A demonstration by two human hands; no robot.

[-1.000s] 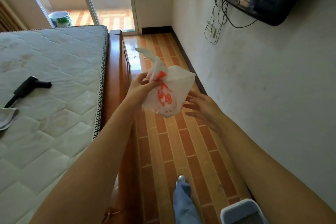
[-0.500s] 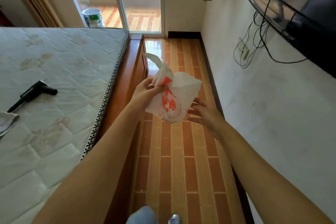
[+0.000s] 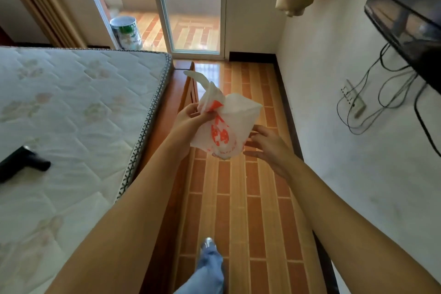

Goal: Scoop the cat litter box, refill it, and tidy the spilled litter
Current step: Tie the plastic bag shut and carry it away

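A white plastic bag (image 3: 229, 126) with orange print hangs in front of me over the tiled floor. My left hand (image 3: 191, 119) pinches its gathered neck, and one handle loop sticks up above the fingers. My right hand (image 3: 269, 148) is spread, its straight fingers against the bag's lower right side. The litter box is out of view.
A bare mattress (image 3: 71, 114) on a wooden bed frame (image 3: 171, 107) fills the left, with a black tool (image 3: 23, 162) lying on it. A narrow brick-patterned floor strip (image 3: 238, 198) runs ahead to a glass balcony door (image 3: 191, 7). On the right wall hang a TV (image 3: 410, 14) and loose cables (image 3: 372, 102).
I have walked forward along the floor strip and the view has swung left; the grey litter box corner at the bottom has dropped out of view. Both hands stay on the bag.
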